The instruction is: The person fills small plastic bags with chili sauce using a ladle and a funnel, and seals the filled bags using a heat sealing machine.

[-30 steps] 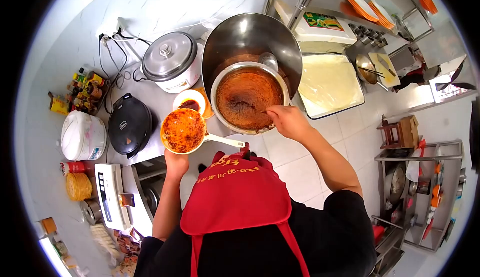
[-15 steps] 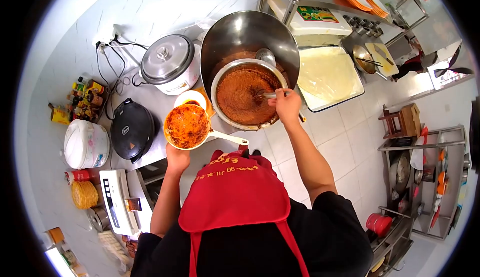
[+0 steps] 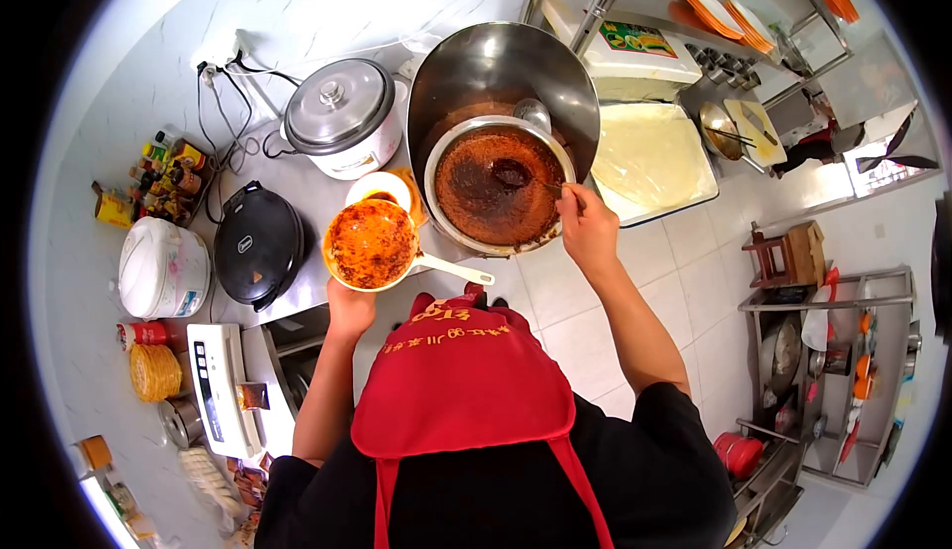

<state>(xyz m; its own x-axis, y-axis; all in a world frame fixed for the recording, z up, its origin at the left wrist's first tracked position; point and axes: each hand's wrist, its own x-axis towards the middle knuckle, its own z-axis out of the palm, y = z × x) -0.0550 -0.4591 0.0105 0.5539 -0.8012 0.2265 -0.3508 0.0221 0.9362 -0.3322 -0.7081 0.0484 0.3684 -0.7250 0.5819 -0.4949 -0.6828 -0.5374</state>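
Note:
My left hand [image 3: 351, 309] grips the near side of a cream-coloured saucepan [image 3: 369, 244] coated with red-orange chilli oil and dark bits. Its pale handle points right, towards the pot. My right hand [image 3: 589, 222] is closed round the handle of a metal spoon [image 3: 554, 190] at the right rim of a steel pot. The spoon's head is down in the reddish-brown sauce [image 3: 476, 177], around a dark wet hollow. This pot stands in or against a larger steel pot [image 3: 486, 63], where a ladle [image 3: 533, 113] rests behind it.
A white bowl [image 3: 385, 188] sits beside the saucepan. To the left are a rice cooker [image 3: 339, 113], a black electric griddle [image 3: 260, 244] and sauce bottles [image 3: 178, 177]. A tray under plastic film [image 3: 654, 157] is at right, with metal shelving [image 3: 833, 301] beyond the tiled floor.
My right hand has shifted right and slightly down with the spoon. A dark hollow has opened in the sauce. The saucepan stays nearly in place in my left hand; the view has shifted slightly.

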